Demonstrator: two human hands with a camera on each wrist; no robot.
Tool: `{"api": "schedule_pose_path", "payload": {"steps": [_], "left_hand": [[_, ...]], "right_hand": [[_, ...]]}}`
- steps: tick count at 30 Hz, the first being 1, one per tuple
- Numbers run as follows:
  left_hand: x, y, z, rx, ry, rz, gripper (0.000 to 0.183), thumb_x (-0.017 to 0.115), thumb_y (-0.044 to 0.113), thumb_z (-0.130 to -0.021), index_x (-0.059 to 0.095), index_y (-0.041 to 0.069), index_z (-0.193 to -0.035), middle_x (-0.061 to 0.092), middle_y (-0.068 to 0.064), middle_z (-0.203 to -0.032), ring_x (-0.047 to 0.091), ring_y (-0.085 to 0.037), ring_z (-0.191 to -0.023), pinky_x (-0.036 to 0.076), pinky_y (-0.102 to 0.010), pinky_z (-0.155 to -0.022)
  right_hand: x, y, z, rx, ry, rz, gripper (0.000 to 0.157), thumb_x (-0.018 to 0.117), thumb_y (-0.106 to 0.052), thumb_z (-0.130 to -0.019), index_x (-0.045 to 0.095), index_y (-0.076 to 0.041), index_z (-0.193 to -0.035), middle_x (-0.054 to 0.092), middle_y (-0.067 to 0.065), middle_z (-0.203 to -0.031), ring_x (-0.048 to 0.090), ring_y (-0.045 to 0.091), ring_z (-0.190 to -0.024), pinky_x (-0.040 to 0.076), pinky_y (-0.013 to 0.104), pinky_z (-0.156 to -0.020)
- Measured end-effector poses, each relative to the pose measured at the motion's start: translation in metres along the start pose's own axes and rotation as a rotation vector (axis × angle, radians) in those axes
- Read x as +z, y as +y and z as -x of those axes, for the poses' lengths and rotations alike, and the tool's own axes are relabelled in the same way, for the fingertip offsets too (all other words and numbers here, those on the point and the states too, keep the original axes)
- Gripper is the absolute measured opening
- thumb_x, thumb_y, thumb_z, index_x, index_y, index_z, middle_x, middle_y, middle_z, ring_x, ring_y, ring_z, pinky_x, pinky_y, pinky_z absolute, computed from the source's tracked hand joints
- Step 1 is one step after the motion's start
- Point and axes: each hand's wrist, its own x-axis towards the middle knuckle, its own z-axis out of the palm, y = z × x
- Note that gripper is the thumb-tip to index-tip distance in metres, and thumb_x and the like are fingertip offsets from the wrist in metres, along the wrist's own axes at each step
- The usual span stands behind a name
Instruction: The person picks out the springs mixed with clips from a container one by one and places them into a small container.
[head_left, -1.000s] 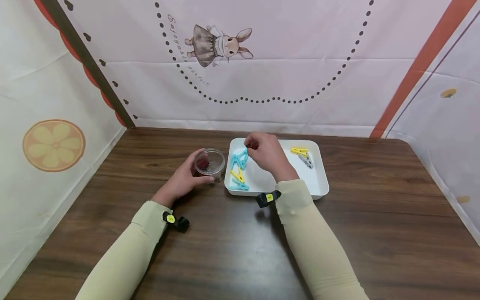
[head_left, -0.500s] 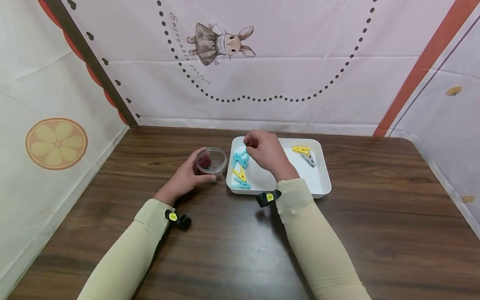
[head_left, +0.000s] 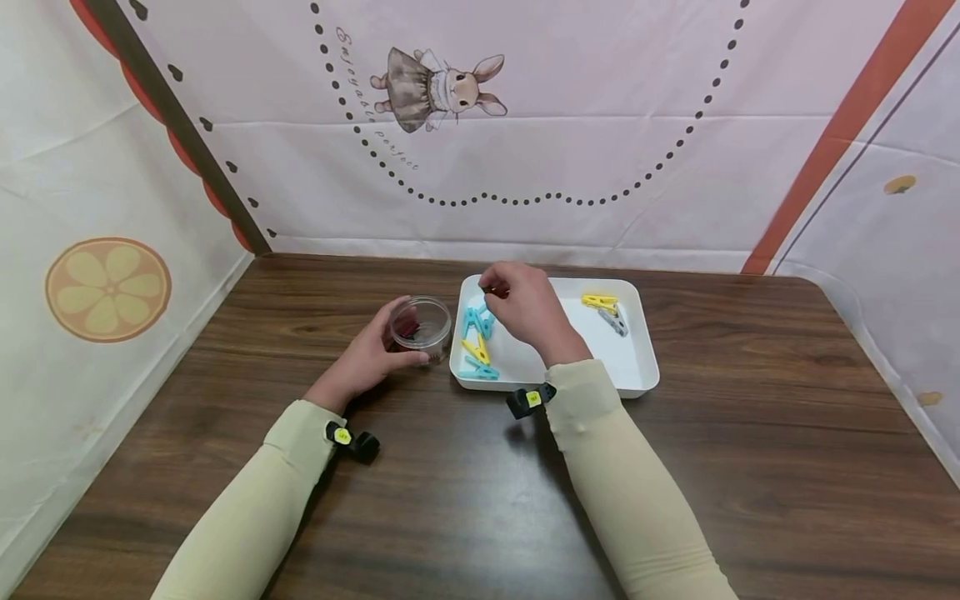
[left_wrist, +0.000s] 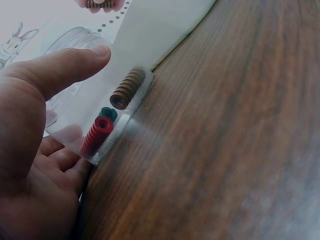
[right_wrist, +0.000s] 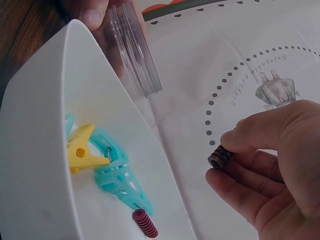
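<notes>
My left hand [head_left: 362, 360] is wrapped round a clear plastic jar [head_left: 429, 343] standing on the table, left of the white tray [head_left: 540, 367]. Through its wall, the left wrist view shows a brown coil spring [left_wrist: 127, 89], a green spring [left_wrist: 108, 114] and a red spring [left_wrist: 96, 136]. Over the tray's left part, my right hand [head_left: 527, 307] pinches a dark brown coil spring [right_wrist: 220, 157] between thumb and fingers. Below it in the tray lies a dark red spring [right_wrist: 145, 223], beside teal clothespins [right_wrist: 122, 182] and a yellow clothespin [right_wrist: 84, 150].
On the tray's right side lie a yellow clothespin [head_left: 599, 302] and a grey clothespin [head_left: 614, 322]. The wooden table [head_left: 450, 500] meets a printed cloth wall [head_left: 570, 158] close behind the tray. A side cloth [head_left: 90, 400] stands at the left.
My right hand, holding the dark brown spring, has shifted slightly left towards the jar. The left hand keeps its grip on the jar in the same place.
</notes>
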Motion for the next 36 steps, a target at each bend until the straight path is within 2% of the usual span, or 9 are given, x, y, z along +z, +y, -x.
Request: {"api": "schedule_pose_path", "payload": {"steps": [11, 19, 36], "left_hand": [[0.0009, 0.0002, -0.0001, 0.002, 0.005, -0.001, 0.097, 0.082, 0.036, -0.077, 0.021, 0.027, -0.152, 0.036, -0.007, -0.154, 0.035, -0.023, -0.143, 0.027, -0.047, -0.117], [0.0016, 0.0016, 0.0000, -0.001, 0.005, 0.024, 0.094, 0.081, 0.027, -0.080, 0.020, 0.026, -0.152, 0.035, -0.008, -0.155, 0.034, -0.023, -0.143, 0.027, -0.048, -0.117], [0.0018, 0.0033, 0.0005, -0.008, -0.005, 0.036, 0.096, 0.081, 0.030, -0.079, 0.019, 0.025, -0.153, 0.036, -0.009, -0.154, 0.034, -0.023, -0.144, 0.027, -0.047, -0.117]], "right_hand": [[0.0024, -0.0011, 0.0000, -0.052, 0.010, 0.009, 0.016, 0.061, -0.012, -0.092, 0.068, -0.014, -0.107, 0.067, 0.000, -0.104, 0.062, 0.015, -0.093, 0.052, 0.033, -0.084], [0.0041, -0.0026, 0.0007, -0.070, 0.012, 0.020, 0.015, 0.062, -0.013, -0.092, 0.068, -0.014, -0.106, 0.067, 0.000, -0.103, 0.062, 0.015, -0.092, 0.053, 0.032, -0.084], [0.0056, -0.0042, 0.0014, -0.085, 0.020, 0.026, 0.016, 0.061, -0.014, -0.093, 0.068, -0.012, -0.107, 0.066, 0.000, -0.103, 0.060, 0.015, -0.092, 0.052, 0.032, -0.084]]}}
